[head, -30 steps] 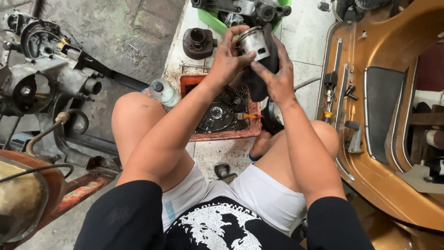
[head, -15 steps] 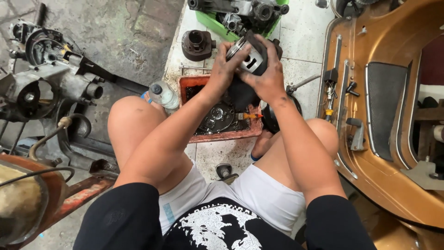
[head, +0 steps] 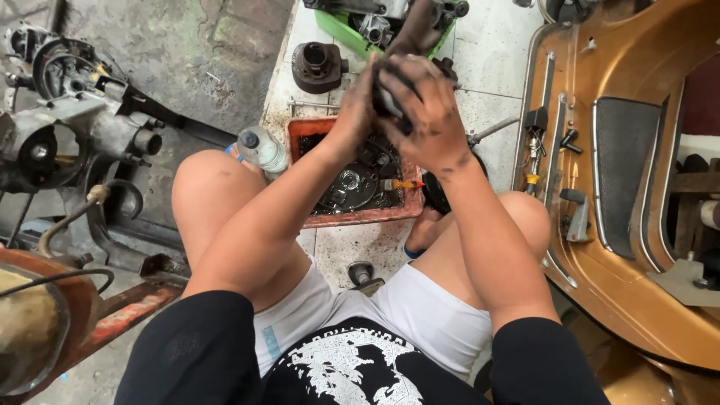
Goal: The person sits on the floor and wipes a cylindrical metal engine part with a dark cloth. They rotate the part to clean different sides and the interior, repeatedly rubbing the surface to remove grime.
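Note:
Both my hands are raised together above a red tray (head: 360,217). My right hand (head: 424,112), smeared with black grease, wraps over a dark metal engine part (head: 386,97) and hides most of it. My left hand (head: 358,112) grips the same part from the left side. Earlier the part showed as a silver cylinder like a piston. In the tray below lie dark oily engine parts, a round metal cover (head: 351,184) and a small orange-handled tool (head: 401,184).
A clear plastic bottle (head: 262,148) stands beside my left knee. A dark engine cylinder (head: 319,66) sits on the tiles; a green tray (head: 360,34) of parts lies beyond. An engine block (head: 67,127) is at left, a brown scooter body (head: 622,187) at right.
The silver cylindrical part was visible between my hands; my right hand has now closed over it and both hands shifted slightly left and lower in view.

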